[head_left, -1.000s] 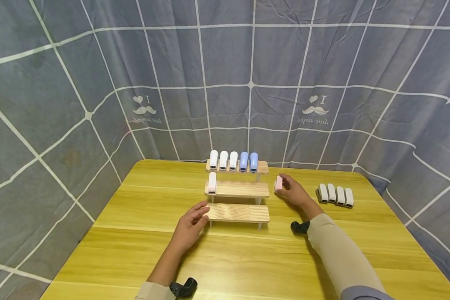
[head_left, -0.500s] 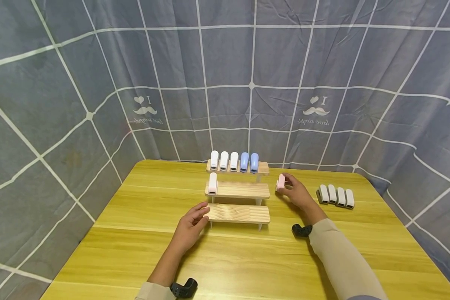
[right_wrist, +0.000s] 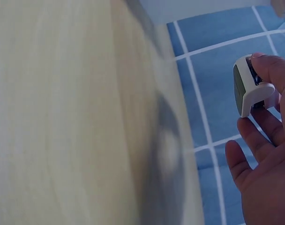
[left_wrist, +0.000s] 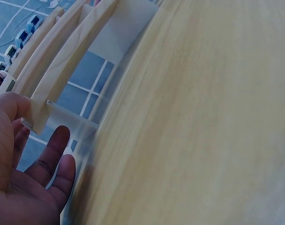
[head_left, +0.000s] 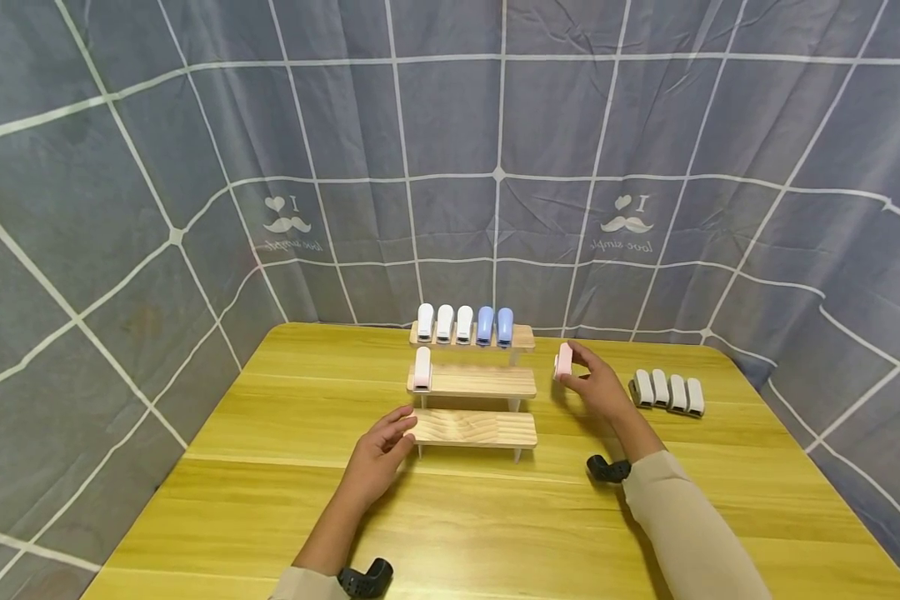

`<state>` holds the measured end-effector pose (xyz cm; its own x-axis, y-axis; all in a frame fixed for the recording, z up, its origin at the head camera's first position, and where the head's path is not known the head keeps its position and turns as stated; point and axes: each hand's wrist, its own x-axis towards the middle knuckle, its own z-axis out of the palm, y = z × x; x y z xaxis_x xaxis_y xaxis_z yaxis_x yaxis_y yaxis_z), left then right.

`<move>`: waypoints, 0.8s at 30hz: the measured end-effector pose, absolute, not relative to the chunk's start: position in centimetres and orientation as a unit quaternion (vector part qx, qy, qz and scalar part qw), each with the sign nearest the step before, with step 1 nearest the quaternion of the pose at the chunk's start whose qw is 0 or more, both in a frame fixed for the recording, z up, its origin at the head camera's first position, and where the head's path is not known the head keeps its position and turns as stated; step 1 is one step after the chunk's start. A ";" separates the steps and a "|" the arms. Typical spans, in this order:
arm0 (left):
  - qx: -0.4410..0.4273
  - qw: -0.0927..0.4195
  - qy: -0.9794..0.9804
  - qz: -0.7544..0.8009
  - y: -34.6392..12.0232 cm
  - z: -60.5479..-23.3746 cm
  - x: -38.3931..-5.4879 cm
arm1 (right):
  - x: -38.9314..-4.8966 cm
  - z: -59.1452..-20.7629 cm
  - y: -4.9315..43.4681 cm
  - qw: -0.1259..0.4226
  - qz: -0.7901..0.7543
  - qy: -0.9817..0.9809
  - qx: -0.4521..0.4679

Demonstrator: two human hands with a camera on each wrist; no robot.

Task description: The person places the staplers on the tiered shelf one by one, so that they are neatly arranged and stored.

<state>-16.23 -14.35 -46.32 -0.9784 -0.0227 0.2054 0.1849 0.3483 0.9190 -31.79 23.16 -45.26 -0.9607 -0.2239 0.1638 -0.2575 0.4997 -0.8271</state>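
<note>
Held at the left end of the lowest tier of a three-tier wooden stand, my left hand has its thumb and forefinger on the board's end; its other fingers stay loose in the left wrist view. To the right of the stand, my right hand pinches a small pink stapler between thumb and fingers. The right wrist view shows this stapler's pale body above the table. A white stapler with a pink base stands at the left end of the middle tier.
Three white staplers and two blue staplers line the top tier. Several white staplers with dark bases form a row on the table at the right. A grey checked curtain encloses the table's back and sides.
My right hand has shifted slightly away and to the right with the pink stapler, which has tilted a little. My left hand keeps its place at the stand.
</note>
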 end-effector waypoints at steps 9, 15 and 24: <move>-0.071 0.098 -0.810 -0.574 -15.0 -47.5 -16.7 | -30.3 -43.6 22.6 0.051 0.481 -0.861 0.155; -0.075 0.094 -0.812 -0.571 -15.1 -47.6 -16.9 | -29.0 -42.4 22.1 0.066 0.483 -0.856 0.171; -0.069 0.087 -0.812 -0.573 -15.1 -47.6 -16.9 | -26.9 -40.4 20.9 0.083 0.476 -0.854 0.192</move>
<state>-16.89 -15.08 -47.65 -0.9754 0.0129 0.2200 0.2115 0.3343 0.9184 -26.86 20.93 -40.40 -0.9122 -0.2495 0.3249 -0.4076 0.4737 -0.7807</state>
